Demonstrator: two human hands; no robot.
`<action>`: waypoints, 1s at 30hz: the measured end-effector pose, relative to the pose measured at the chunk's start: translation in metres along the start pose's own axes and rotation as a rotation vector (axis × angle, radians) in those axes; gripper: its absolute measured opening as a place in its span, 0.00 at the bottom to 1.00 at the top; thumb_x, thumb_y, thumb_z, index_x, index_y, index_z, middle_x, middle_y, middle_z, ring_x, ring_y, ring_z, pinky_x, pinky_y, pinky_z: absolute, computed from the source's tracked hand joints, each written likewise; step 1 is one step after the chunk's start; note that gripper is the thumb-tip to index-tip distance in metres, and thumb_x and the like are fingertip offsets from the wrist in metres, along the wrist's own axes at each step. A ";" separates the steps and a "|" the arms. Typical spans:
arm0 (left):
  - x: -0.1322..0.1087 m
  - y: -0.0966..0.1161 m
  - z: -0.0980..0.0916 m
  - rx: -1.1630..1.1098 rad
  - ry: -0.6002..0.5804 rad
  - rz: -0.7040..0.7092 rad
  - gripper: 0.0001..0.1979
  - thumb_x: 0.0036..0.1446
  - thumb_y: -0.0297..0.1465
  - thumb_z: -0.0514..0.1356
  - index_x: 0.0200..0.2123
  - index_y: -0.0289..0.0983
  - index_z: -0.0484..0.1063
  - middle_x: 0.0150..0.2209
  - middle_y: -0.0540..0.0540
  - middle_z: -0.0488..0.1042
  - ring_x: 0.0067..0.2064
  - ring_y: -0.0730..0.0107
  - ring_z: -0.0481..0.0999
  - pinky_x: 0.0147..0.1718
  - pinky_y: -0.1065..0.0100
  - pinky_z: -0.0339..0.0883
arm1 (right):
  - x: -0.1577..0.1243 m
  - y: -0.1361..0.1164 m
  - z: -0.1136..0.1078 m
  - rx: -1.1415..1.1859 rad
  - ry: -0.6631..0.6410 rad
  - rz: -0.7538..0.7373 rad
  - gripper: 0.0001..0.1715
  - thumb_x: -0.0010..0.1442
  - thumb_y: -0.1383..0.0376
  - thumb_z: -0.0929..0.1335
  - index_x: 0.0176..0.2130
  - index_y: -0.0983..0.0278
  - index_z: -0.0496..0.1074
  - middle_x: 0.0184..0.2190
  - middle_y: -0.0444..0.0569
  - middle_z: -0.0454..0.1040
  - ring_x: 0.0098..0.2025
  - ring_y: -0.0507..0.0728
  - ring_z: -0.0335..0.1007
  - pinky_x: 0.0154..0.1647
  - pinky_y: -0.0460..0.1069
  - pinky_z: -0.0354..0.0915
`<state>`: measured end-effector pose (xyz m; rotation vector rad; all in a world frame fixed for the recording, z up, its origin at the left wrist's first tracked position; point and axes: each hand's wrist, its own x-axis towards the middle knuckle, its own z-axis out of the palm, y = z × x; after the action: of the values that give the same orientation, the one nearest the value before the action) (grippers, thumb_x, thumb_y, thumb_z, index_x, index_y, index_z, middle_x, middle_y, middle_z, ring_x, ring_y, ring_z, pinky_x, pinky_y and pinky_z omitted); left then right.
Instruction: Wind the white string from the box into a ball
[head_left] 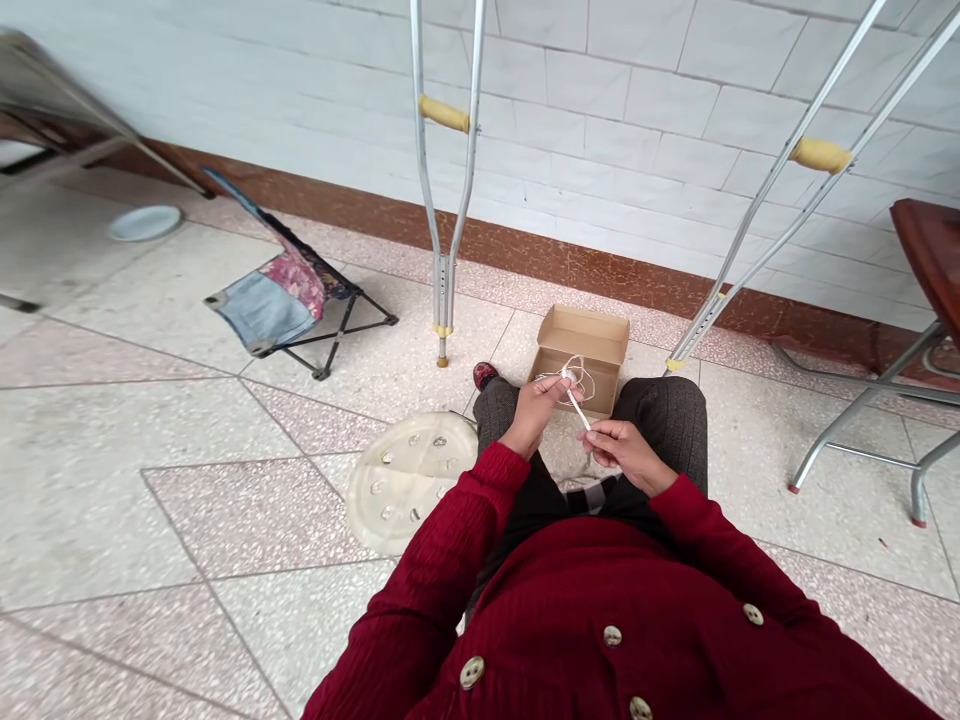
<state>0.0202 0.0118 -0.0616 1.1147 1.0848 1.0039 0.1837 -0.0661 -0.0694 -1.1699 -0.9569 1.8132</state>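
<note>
The left hand [541, 405] has its grip on looped white cord [569, 376] and a slim white stick [579, 410]; the right hand [621, 445] pinches the stick's near end, near an open cardboard box [585, 330].

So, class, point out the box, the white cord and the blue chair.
Box [586, 335]: head view, on open lid.
White cord [577, 409]: head view, on straight stretch.
Blue chair [268, 308]: head view, on seat.
</note>
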 end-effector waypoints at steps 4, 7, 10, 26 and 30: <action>0.010 -0.019 -0.013 0.405 -0.187 0.020 0.20 0.57 0.44 0.59 0.21 0.36 0.77 0.25 0.46 0.78 0.31 0.66 0.75 0.39 0.67 0.65 | -0.013 -0.008 -0.015 -0.009 0.051 -0.008 0.20 0.53 0.53 0.73 0.38 0.67 0.78 0.24 0.44 0.70 0.17 0.45 0.53 0.17 0.44 0.42; 0.007 -0.022 -0.015 0.723 -0.236 0.056 0.18 0.60 0.41 0.57 0.24 0.38 0.78 0.25 0.46 0.78 0.31 0.64 0.76 0.38 0.68 0.65 | -0.009 -0.015 -0.024 -0.006 0.118 -0.046 0.19 0.52 0.53 0.73 0.37 0.67 0.79 0.23 0.44 0.70 0.16 0.44 0.52 0.17 0.45 0.40; 0.002 -0.010 -0.010 0.762 -0.218 0.223 0.11 0.60 0.33 0.58 0.43 0.41 0.78 0.42 0.44 0.80 0.46 0.60 0.76 0.48 0.64 0.64 | -0.001 -0.023 -0.029 -0.005 0.139 -0.066 0.19 0.52 0.54 0.74 0.36 0.67 0.79 0.23 0.44 0.69 0.16 0.44 0.50 0.17 0.45 0.39; 0.059 0.020 -0.015 0.795 -0.260 0.408 0.15 0.61 0.31 0.54 0.26 0.38 0.77 0.27 0.47 0.76 0.32 0.64 0.70 0.37 0.68 0.58 | -0.009 -0.045 -0.028 0.038 0.047 0.036 0.20 0.50 0.55 0.76 0.35 0.70 0.79 0.22 0.45 0.69 0.18 0.44 0.50 0.17 0.44 0.39; 0.066 0.023 -0.026 0.881 -0.162 0.336 0.15 0.60 0.31 0.54 0.26 0.38 0.77 0.25 0.47 0.75 0.30 0.65 0.70 0.31 0.68 0.55 | -0.011 -0.044 -0.030 0.011 0.039 0.061 0.21 0.49 0.56 0.76 0.37 0.70 0.79 0.23 0.45 0.70 0.18 0.43 0.53 0.17 0.44 0.40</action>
<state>0.0053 0.0841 -0.0507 2.1047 1.2615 0.6542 0.2239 -0.0509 -0.0358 -1.2351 -0.8967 1.8349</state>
